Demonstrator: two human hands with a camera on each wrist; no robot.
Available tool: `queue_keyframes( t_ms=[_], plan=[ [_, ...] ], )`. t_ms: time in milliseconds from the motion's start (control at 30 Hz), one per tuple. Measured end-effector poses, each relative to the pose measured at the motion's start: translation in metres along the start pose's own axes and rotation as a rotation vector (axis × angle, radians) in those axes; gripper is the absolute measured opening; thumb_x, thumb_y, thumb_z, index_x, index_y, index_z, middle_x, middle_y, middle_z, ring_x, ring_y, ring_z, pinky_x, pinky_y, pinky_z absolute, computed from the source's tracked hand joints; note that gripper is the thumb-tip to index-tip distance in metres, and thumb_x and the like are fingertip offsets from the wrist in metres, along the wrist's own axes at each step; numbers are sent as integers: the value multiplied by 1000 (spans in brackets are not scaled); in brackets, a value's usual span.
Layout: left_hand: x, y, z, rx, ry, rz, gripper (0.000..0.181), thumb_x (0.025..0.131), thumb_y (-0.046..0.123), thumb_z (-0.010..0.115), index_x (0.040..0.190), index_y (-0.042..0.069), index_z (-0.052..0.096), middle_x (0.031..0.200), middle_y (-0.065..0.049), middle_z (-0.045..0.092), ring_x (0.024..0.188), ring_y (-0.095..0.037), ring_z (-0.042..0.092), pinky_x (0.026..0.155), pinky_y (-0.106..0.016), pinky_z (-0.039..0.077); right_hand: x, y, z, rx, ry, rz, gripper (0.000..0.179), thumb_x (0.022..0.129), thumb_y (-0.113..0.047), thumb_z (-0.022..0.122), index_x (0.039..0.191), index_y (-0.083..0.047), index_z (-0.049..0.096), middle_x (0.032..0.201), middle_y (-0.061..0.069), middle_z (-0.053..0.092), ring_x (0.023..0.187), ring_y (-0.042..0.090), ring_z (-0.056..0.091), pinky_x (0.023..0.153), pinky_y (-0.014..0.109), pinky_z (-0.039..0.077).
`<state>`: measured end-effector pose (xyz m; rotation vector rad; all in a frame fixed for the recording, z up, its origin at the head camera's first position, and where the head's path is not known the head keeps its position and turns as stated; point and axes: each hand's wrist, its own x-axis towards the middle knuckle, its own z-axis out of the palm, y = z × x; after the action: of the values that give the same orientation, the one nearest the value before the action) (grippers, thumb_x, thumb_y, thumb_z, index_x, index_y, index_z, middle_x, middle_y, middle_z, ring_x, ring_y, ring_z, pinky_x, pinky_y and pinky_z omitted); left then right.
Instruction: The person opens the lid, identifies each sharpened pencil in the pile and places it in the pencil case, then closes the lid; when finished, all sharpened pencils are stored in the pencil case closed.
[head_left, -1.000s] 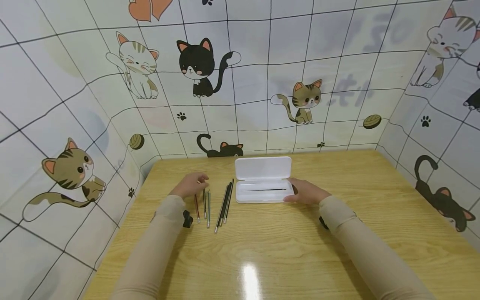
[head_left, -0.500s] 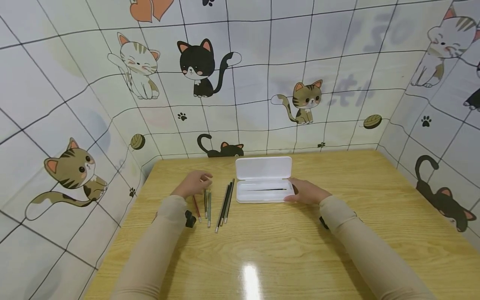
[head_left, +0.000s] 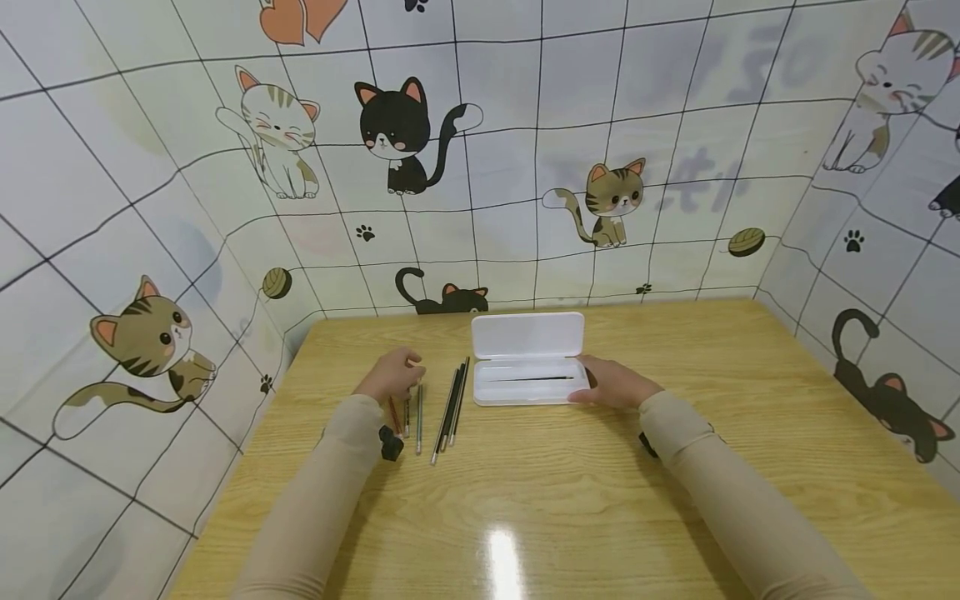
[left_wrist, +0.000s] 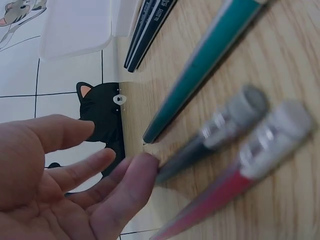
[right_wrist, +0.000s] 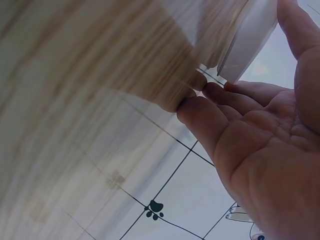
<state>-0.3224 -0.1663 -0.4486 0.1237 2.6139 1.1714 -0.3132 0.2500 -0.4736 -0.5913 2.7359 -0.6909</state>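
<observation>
A white pencil case stands with its lid up at the back of the table, one dark pencil lying inside. My right hand grips the case's right end, thumb at the front corner and other fingers round the far side. To the left, my left hand is low over three eraser-tipped pencils: a red pencil, a dark pencil and a teal pencil. Its fingers are loosely bent, one fingertip right at the dark pencil, none pinching it. That hand hides their far ends in the head view.
Several black pencils lie in a loose bundle between the left hand and the case. The wooden table meets a cat-print wall covering at the back and sides.
My left hand has shifted slightly right and nearer. The dark pencil's eraser end has moved left towards the red pencil. My right hand and the case have stayed put.
</observation>
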Motion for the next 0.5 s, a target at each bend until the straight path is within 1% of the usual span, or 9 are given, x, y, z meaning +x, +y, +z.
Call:
queue_keyframes(
  t_ms=[167,200,333,400,500],
  plan=[
    [-3,2,1,60,-6,-20,46,102,13,58,142,-7,49,124,-24,63,86,-25,66,73,-38,58,0,0,0,-3,-3,2,93,96,-42,69,155,12,22,160,32,26,147,47,27,118,58,26],
    [-2,1,2,73,-7,-24,45,101,12,60,141,-7,51,123,-23,63,85,-24,66,72,-37,58,0,0,0,-5,-2,3,93,96,-42,69,155,12,22,159,32,26,147,48,27,118,58,26],
    [2,2,4,77,-28,-38,47,97,5,64,141,-6,51,125,-23,61,79,-22,63,67,-33,55,1,0,0,-4,-4,6,94,96,-44,69,155,12,22,159,31,27,147,47,27,117,58,26],
    [3,3,6,76,-43,-40,49,96,4,65,142,-4,50,128,-22,60,82,-22,63,65,-32,54,1,0,0,-1,-7,8,94,96,-44,69,155,12,22,160,31,26,146,48,27,117,59,26],
    [5,6,9,68,-68,-25,48,97,5,65,143,-2,50,131,-21,60,95,-26,66,67,-33,57,1,-1,0,2,-6,5,94,96,-43,70,155,12,22,159,32,26,146,48,27,117,59,26]
  ],
)
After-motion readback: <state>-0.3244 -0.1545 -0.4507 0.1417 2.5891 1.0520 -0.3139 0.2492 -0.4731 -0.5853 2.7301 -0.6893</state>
